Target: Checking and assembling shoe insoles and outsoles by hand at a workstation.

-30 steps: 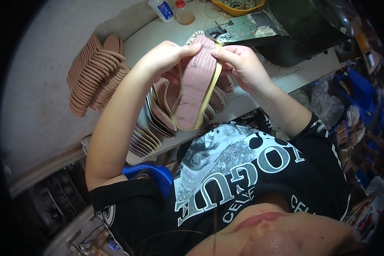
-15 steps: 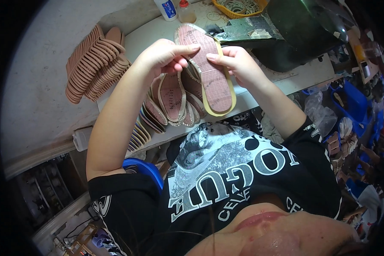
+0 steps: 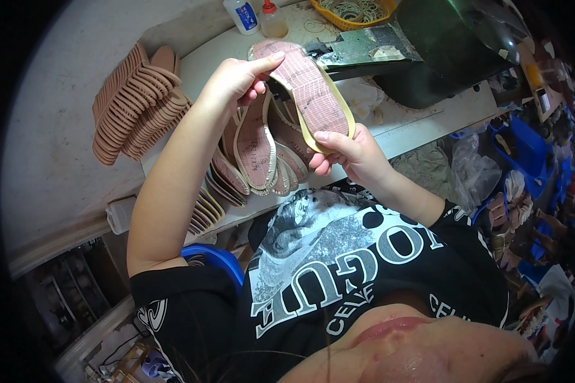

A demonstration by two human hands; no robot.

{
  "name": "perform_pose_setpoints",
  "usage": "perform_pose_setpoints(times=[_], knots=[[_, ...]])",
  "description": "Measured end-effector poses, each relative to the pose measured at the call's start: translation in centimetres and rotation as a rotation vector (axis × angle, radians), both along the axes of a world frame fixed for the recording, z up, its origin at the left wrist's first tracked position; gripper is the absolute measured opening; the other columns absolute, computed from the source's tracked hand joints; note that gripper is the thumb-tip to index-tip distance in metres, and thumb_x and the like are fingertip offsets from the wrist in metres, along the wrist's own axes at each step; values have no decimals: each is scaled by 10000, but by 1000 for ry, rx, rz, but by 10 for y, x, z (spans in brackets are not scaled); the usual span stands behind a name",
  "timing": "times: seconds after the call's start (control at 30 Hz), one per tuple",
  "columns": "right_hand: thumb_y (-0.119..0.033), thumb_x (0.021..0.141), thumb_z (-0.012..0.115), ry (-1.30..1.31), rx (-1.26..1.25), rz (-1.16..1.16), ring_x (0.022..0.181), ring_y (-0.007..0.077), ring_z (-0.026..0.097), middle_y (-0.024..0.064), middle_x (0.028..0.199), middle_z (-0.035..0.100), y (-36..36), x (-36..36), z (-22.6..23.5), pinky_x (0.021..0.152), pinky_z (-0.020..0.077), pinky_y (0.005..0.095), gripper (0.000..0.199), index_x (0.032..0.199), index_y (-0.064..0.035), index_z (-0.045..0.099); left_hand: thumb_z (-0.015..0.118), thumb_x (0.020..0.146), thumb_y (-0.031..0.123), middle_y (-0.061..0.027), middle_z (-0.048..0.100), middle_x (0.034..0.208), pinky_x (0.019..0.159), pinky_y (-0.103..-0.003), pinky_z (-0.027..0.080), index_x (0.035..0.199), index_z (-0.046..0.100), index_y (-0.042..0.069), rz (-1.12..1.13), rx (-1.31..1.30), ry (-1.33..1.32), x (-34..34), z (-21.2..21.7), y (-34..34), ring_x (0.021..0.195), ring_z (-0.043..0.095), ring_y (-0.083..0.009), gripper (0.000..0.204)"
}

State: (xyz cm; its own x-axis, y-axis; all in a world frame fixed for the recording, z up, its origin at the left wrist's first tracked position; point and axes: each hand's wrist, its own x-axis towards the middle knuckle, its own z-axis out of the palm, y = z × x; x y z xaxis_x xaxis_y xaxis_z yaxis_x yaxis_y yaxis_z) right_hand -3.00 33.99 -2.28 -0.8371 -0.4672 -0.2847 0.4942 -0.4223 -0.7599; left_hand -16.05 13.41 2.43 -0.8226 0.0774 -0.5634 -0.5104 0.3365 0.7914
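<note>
Insole (image 3: 306,89) clamped by both hands' fingers (image 3: 268,64) above cluttered white workbench (image 3: 204,57) stacked with soles (image 3: 137,102).

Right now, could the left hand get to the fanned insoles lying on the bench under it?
Probably yes: the left hand only pinches the top end of the pink insole, and the fanned insoles lie uncovered directly beneath it.

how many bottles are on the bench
2: a white bottle with a blue label and a clear bottle with a red cap, side by side at the bench's far edge. Others may be hidden beyond the frame.
</note>
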Motion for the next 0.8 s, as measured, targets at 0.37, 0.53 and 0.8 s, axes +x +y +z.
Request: perform_pose_setpoints(times=[0.37,0.53,0.8], knots=[[-199,900,569,-106,-97,-256,596,151,650,110,720,666,-28,-30,15,594,532,249,234,899,26,636,636,729,662,-128,585,947,816,-345,443,1082,576,-10,-329,-527,84,-57,12,-21,968,544,-187,762],[-240,910,555,-99,-88,-268,620,141,648,124,759,672,-38,-41,17,593,523,243,269,943,20,617,720,674,594,-165,484,1221,985,-371,385,1255,506,20,-663,-289,681,-81,6,-12,1131,484,-273,844],[-318,909,574,-126,-22,-209,680,152,668,134,804,678,-28,-48,30,623,535,237,356,1016,20,614,789,734,323,-1,527,706,618,-222,483,833,551,32,-1051,-139,205,-84,23,16,688,534,-76,388]])
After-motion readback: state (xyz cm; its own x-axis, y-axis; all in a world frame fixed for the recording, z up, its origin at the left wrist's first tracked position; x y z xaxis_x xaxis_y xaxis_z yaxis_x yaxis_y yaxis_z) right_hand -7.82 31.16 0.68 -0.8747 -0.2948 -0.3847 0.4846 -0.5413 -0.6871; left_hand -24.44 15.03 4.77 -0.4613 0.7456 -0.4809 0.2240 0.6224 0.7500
